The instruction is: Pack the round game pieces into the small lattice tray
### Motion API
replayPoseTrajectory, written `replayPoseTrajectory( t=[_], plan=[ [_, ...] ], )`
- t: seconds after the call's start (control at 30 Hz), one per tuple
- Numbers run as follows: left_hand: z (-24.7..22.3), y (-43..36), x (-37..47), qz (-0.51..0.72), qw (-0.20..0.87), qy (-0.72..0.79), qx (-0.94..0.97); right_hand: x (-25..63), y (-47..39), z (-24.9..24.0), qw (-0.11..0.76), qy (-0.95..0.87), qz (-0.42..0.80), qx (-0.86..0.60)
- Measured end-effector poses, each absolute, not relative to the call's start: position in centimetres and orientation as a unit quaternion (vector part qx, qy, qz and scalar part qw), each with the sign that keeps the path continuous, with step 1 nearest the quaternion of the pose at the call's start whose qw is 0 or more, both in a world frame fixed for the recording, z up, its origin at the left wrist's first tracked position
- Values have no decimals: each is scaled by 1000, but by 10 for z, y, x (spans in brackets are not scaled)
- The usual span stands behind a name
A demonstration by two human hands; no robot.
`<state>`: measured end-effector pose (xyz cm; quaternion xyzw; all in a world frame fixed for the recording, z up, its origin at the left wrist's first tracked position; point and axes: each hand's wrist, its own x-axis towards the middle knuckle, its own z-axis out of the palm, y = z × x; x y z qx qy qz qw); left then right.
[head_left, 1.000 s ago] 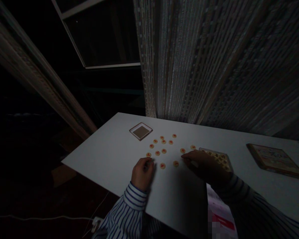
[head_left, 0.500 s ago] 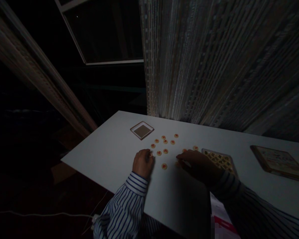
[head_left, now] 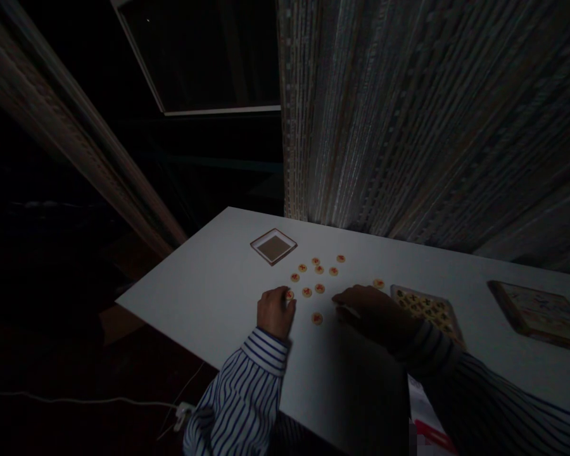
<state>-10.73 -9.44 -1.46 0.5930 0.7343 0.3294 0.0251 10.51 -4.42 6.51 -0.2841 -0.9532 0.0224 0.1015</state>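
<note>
Loose round xiangqi pieces [head_left: 320, 289] with red characters lie scattered on a white table [head_left: 209, 272]. At the left of the group, my left hand [head_left: 274, 311] has its finger and thumb curled round one xiangqi piece [head_left: 289, 295], which lies face up. My right hand [head_left: 375, 310] hovers low over the table, to the right of a single nearer piece [head_left: 317, 318]. Its fingers are bent together in shadow, and what they hold, if anything, is too dark to make out. Beside that hand sits a tray [head_left: 425, 307] filled with dark-marked pieces, partly covered by the wrist.
A shallow square box part [head_left: 273, 246] lies at the back left. Toward the right end is a flat framed box or board [head_left: 539, 313] with a patterned top. A curtain [head_left: 342, 126] hangs behind the table. White cable [head_left: 99, 399] runs below its left edge.
The view has shifted slightly. More of the piece at my left fingertips shows now. Two pieces that were partly visible by my right hand are out of sight.
</note>
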Motion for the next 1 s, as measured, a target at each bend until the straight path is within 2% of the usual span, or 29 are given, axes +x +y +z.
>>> replayPoseTrajectory(
  t=[0.43, 1.0],
  plan=[
    [-12, -95, -106, 322, 13, 730, 603, 98, -43, 56, 92, -954, 40, -281],
    [-16, -99, -103, 450, -45, 642, 620, 108, -47, 62, 103, -956, 34, -273]
  ],
)
